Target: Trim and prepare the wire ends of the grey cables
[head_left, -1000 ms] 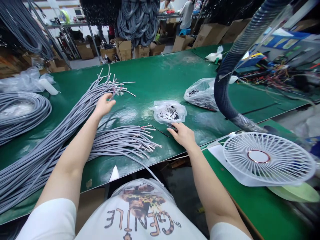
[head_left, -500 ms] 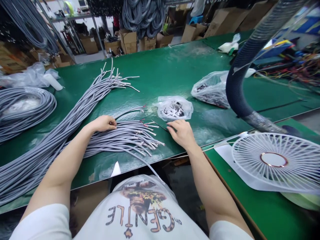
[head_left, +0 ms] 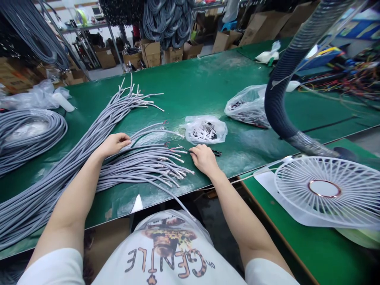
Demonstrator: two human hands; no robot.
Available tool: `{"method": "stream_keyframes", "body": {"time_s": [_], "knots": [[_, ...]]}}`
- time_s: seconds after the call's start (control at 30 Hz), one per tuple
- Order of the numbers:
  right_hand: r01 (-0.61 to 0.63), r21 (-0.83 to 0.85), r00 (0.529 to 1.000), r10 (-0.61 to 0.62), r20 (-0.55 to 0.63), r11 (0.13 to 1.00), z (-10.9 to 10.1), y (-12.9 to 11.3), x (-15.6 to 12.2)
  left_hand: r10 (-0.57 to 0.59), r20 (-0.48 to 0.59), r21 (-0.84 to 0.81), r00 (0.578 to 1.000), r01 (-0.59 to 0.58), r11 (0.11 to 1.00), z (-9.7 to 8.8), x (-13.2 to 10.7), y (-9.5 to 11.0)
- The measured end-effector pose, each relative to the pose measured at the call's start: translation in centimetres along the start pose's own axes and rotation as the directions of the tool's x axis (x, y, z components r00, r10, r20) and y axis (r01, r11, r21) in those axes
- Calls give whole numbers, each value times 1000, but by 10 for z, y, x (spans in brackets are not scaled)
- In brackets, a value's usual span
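Observation:
My left hand [head_left: 114, 144] is closed in a pinch at a grey cable [head_left: 157, 133], which runs right from the fingertips to a pale end by a small plastic bag. Another grey cable [head_left: 148, 127] with red wires at its tip lies just behind it. In front lies a bundle of grey cables [head_left: 142, 164] with stripped, whitish ends. My right hand [head_left: 203, 158] is closed around a slim black pointed tool [head_left: 218, 152]. The tool's thin tip points left towards the cable ends; its middle is hidden by the fingers. Beyond that hand sits the small plastic bag [head_left: 206, 130] of black and white pieces.
A longer grey cable bundle [head_left: 97, 122] crosses the table's left side, beside a coiled cable [head_left: 29, 134]. To the right are a larger plastic bag [head_left: 247, 107], a dark flexible hose [head_left: 279, 87] and a white fan grille [head_left: 326, 192]. The green table's [head_left: 190, 87] front edge runs before me.
My left hand has moved slightly up and left, and a second cable now lies above the front bundle. My right hand has shifted left with the tool. The view has shifted slightly.

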State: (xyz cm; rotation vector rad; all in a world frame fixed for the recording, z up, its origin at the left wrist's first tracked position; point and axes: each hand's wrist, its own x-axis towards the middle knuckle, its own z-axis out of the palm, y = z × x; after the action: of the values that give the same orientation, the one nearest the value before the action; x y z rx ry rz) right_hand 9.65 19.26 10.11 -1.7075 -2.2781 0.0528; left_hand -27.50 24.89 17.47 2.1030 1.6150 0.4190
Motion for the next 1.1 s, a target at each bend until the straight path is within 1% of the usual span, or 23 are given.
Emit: {"method": "stream_keyframes", "body": {"time_s": [0.17,0.27,0.37,0.47,0.53,0.6,0.67,0.7,0.73,0.77,0.87,0.93,1.0,1.03,1.1], "knots": [[-10,-57,999,13,52,998,-4,-4,2,44,29,15,999,-45,999,7,1,1],[-2,-89,996,9,86,996,-7,-6,4,89,14,45,996,-89,995,12,3,9],[-5,-105,995,16,102,994,-10,-9,5,167,-36,78,985,-164,983,17,11,27],[-48,-53,995,53,82,997,-12,-8,3,272,-87,54,958,-268,962,22,22,58],[-104,27,994,103,41,994,-13,-5,0,361,-101,7,927,-362,932,26,27,82],[-142,134,989,145,-16,981,-14,-1,-6,472,-99,-61,876,-479,876,31,31,104],[-134,251,984,159,-81,959,-14,4,-12,572,-61,-129,818,-575,808,39,33,119],[-119,306,981,160,-112,945,-15,6,-16,600,-49,-169,798,-599,783,44,33,123],[-103,354,977,162,-141,929,-15,8,-20,618,-31,-211,785,-610,764,50,34,125],[-91,397,972,169,-164,913,-16,8,-23,624,-8,-250,782,-605,756,57,34,124],[-93,506,954,222,-201,858,-19,8,-34,601,45,-300,798,-563,770,75,34,114],[-108,567,942,266,-204,817,-21,4,-40,589,57,-321,806,-544,775,82,34,105],[-126,626,931,309,-193,770,-22,-1,-43,575,26,-394,817,-521,757,83,35,98],[-137,656,928,328,-178,742,-23,-4,-44,554,-14,-442,832,-502,743,81,36,95],[-157,712,925,355,-137,684,-23,-11,-45,470,-103,-538,877,-446,715,74,38,90]]}}
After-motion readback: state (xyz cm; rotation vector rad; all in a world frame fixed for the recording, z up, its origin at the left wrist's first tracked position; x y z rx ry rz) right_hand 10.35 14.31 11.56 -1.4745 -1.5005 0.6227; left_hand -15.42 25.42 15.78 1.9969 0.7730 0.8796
